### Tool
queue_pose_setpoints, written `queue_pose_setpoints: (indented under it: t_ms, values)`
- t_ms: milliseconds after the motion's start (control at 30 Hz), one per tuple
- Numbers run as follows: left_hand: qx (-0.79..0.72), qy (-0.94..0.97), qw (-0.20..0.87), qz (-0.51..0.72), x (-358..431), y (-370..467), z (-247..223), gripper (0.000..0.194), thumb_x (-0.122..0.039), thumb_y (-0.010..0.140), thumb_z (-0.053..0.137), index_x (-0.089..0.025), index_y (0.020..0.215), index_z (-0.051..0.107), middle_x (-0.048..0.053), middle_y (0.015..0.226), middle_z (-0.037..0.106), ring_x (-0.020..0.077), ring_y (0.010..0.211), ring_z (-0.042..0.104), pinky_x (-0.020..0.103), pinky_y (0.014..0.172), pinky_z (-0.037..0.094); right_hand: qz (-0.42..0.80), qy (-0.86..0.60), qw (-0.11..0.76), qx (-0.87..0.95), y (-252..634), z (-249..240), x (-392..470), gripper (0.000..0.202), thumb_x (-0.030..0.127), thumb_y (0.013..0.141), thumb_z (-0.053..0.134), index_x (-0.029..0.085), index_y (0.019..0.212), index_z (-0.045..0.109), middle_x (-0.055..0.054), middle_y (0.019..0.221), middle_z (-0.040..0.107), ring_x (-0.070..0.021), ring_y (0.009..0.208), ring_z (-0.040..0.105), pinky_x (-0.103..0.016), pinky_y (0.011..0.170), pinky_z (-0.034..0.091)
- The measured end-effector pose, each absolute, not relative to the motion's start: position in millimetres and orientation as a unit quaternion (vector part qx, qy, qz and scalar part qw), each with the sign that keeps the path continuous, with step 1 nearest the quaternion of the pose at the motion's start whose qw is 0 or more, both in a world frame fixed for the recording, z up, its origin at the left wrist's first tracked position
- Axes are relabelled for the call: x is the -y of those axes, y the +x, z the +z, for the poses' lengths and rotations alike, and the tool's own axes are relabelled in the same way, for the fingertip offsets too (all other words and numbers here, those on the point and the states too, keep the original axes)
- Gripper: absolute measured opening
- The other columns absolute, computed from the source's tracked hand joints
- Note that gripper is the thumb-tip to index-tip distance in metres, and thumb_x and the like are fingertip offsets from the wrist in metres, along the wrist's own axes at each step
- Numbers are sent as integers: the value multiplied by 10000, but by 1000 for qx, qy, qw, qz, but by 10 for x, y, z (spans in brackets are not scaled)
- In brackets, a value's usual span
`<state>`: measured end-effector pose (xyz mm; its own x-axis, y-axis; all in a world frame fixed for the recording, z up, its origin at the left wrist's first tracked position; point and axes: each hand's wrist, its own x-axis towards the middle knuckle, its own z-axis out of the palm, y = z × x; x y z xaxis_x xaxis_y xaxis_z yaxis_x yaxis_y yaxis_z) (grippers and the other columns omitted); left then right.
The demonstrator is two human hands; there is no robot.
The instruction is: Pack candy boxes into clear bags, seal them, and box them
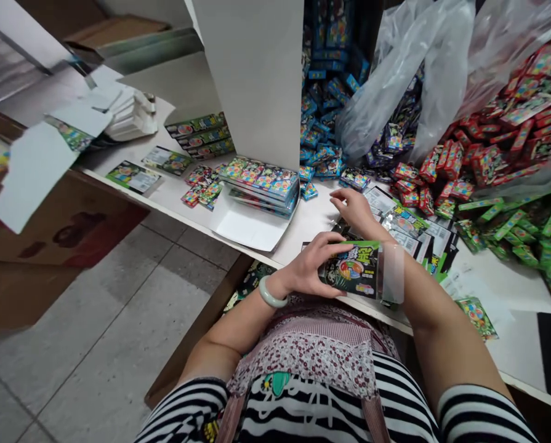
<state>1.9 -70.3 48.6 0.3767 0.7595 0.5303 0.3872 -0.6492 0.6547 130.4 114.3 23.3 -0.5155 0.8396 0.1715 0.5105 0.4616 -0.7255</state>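
Observation:
My left hand [309,267], with a pale bangle at its wrist, is closed around a black-and-green printed plastic pouch [353,272]. The pouch lies sideways, its clear end strip towards my right forearm. Beyond it, my right hand [353,210] hovers over the white table, fingers loosely bent and nothing visible in them. Small blue candy boxes [308,191] and a purple box [354,178] lie just past its fingertips. More flat pouches [407,223] are spread beside and under my right forearm.
An open white display carton [252,227] holds stacked printed packs. Heaps of blue boxes [324,154], red boxes [487,151] and green boxes [519,227] cover the back and right, with clear plastic bags [386,92] among them. Brown cartons [58,240] stand left.

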Motion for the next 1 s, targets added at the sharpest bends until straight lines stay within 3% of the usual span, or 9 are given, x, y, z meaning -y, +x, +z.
queue_pose_setpoints:
  t_ms: [100,200,333,500,600,733,900,1000]
  values:
    - [-386,791,203,429,746,-92,494,938,-569,698,813,-291,1485,386,147,1318,489,335,1221,537,565,1034,494,212,-497,256,802,1005,245,-1482,368,308,891,556,129,1200,645,-188,1203,673,-326,1150,591,-494,1031,437]
    - [-398,783,195,437,735,-127,478,948,-570,692,819,-293,1488,385,148,1322,489,335,1218,542,563,1029,500,192,-574,237,760,868,253,-1781,545,391,858,630,110,1319,557,-220,1239,647,-375,1203,549,-544,1040,403]
    - [-393,783,188,443,708,-131,470,966,-577,687,823,-289,1493,376,151,1325,488,330,1213,548,546,1015,518,294,-576,270,714,767,244,-1975,523,342,738,740,162,1209,602,-146,1078,696,-326,1100,601,-486,998,432]
    - [-419,775,176,439,717,-245,429,929,-586,713,803,-271,1484,391,151,1308,493,329,1215,546,551,1032,509,372,-546,296,689,1007,257,-1852,422,388,759,669,164,1111,611,-56,880,680,-206,824,640,-349,770,518]
    - [-415,777,178,438,714,-266,375,913,-583,719,799,-262,1477,402,149,1300,494,325,1214,542,549,1032,509,468,-517,307,648,1394,320,-1594,452,468,749,645,208,1115,589,-23,875,666,-153,715,626,-290,638,506]
    - [-411,792,200,405,699,-210,333,907,-577,720,804,-256,1472,411,153,1317,487,321,1224,538,541,1038,507,602,-451,357,554,1977,433,-1145,516,468,620,776,260,1058,601,21,842,633,-118,692,592,-237,577,455]
    - [-415,807,211,362,692,-177,326,864,-528,751,800,-252,1473,414,150,1319,491,321,1241,527,545,1061,487,587,-473,401,520,2593,460,-724,518,439,605,812,266,1051,611,27,811,626,-135,711,594,-255,596,472]
    - [-417,816,200,346,677,-163,317,843,-502,767,796,-257,1476,411,143,1312,490,316,1235,527,539,1057,490,471,-492,461,569,2899,415,-533,379,459,691,753,252,976,614,1,858,649,-162,749,608,-294,637,501]
